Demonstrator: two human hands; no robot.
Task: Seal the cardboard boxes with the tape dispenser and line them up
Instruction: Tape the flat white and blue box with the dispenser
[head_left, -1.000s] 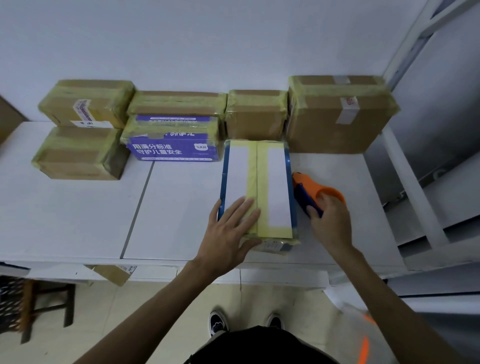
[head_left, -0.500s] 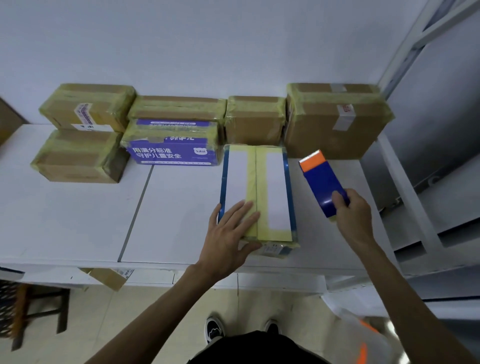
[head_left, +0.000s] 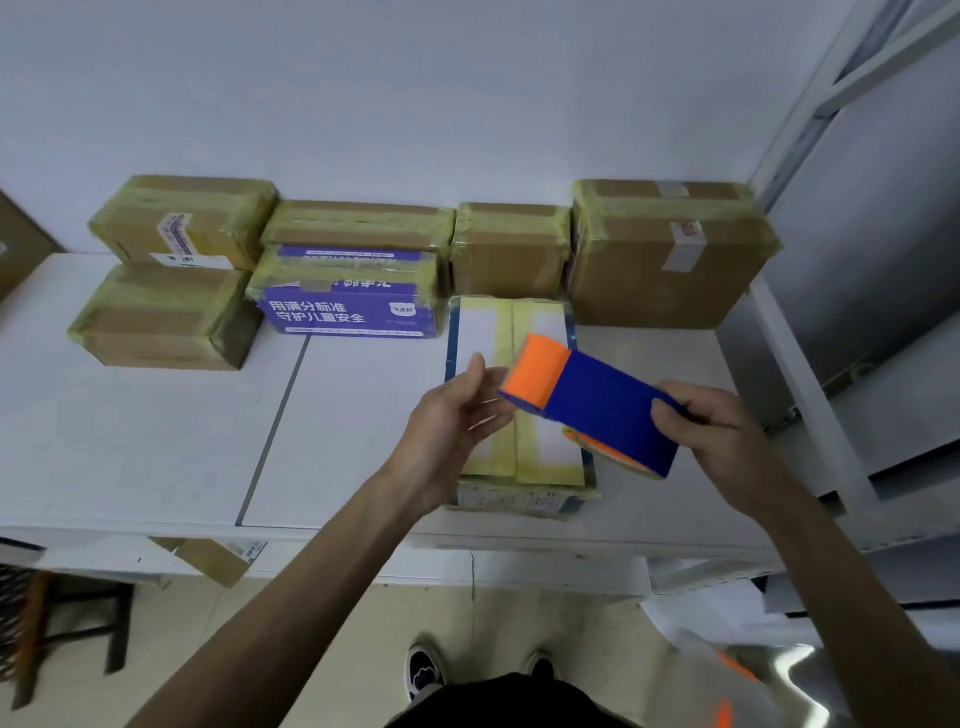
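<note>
The tape dispenser (head_left: 602, 410) (blue, with an orange end) is held in the air above the blue-edged box (head_left: 483, 338), hiding its middle. The box lies on the counter (head_left: 156, 441). The right hand (head_left: 722, 441) grips the dispenser's blue end. The left hand (head_left: 452, 421), fingers loose and holding nothing, is just beside the orange end. Taped boxes (head_left: 660, 260) line the wall behind.

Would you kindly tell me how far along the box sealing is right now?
Done: six taped boxes stand grouped by the wall. In hand: the right hand grips the tape dispenser over the blue-edged box, already taped along its top seam; the left hand hovers open by the dispenser's orange end. Left: finishing this box and lining it up.
</note>
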